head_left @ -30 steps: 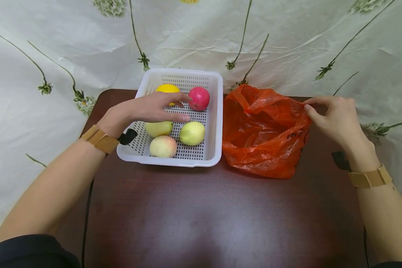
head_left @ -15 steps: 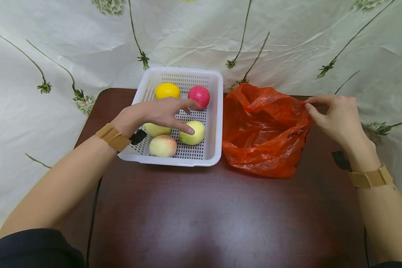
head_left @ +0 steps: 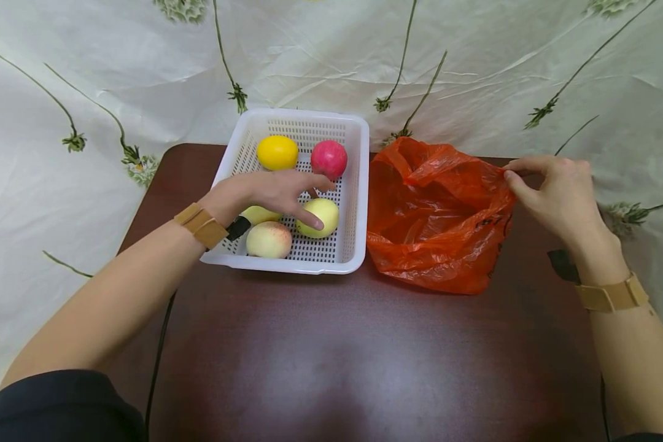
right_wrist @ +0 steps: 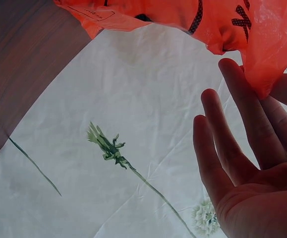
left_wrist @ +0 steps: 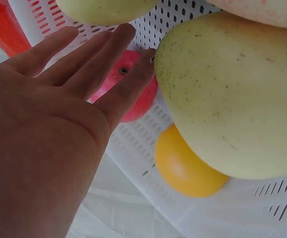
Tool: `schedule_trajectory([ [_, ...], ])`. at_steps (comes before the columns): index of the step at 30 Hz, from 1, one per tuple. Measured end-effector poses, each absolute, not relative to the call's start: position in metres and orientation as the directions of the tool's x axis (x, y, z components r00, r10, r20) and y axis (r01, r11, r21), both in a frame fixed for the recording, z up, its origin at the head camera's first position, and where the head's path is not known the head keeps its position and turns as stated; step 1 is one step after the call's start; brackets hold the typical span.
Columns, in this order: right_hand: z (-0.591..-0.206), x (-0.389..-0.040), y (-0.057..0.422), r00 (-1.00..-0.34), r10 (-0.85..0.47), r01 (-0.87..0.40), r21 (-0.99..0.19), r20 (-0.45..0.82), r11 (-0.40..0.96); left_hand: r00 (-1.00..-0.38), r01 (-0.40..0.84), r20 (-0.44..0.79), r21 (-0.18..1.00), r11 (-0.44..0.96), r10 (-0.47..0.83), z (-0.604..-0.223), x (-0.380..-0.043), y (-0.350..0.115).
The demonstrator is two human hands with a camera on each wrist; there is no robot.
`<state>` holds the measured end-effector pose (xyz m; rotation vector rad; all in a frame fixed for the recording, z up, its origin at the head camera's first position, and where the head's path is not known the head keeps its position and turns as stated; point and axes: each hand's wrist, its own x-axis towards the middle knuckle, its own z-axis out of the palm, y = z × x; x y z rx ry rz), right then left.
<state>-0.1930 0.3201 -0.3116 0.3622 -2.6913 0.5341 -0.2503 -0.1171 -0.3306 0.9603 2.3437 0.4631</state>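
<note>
My left hand [head_left: 282, 191] reaches over a white plastic basket [head_left: 360, 202], fingers spread and holding nothing. Its thumb and fingertips overlap a round pale green fruit [head_left: 326, 212] in the head view. In the left wrist view the fingers extend straight, with a red-pink fruit [left_wrist: 138, 101] beyond them and a large speckled green pear [left_wrist: 227, 94] beside them. A peach [head_left: 269, 240] lies at the basket's near side, and a yellow fruit [head_left: 277, 152] at its far side. With thumb and index finger, my right hand [head_left: 560, 193] pinches the right edge of a red plastic bag [head_left: 436, 245], whose mouth gapes.
Basket and bag stand side by side along the back of a dark brown table [head_left: 331, 344]. Behind the table hangs a white cloth [head_left: 475, 73] printed with flowers. A black cable [head_left: 160, 356] runs down by the left forearm.
My left hand has moved to the right and slightly nearer, from beside the round pale green fruit to over it. The right hand keeps its pinch on the bag.
</note>
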Motion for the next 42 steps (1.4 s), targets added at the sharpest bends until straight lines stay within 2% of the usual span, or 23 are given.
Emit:
schedule_trajectory([
  [9,-0.312,-0.192,0.32,-0.902,-0.179,-0.315,-0.312,0.394,0.896,-0.587,0.547,-0.4,0.445,0.709,0.704,-0.338,-0.248,-0.112],
  [30,-0.312,-0.188,0.318,-0.919,-0.167,-0.299,-0.353,0.358,0.887,-0.543,0.575,-0.401,0.464,0.674,0.738,-0.35,-0.248,-0.109],
  [42,-0.312,-0.19,0.316,-0.916,-0.163,-0.299,-0.35,0.367,0.888,-0.546,0.578,-0.4,0.456,0.676,0.736,-0.353,-0.248,-0.109],
])
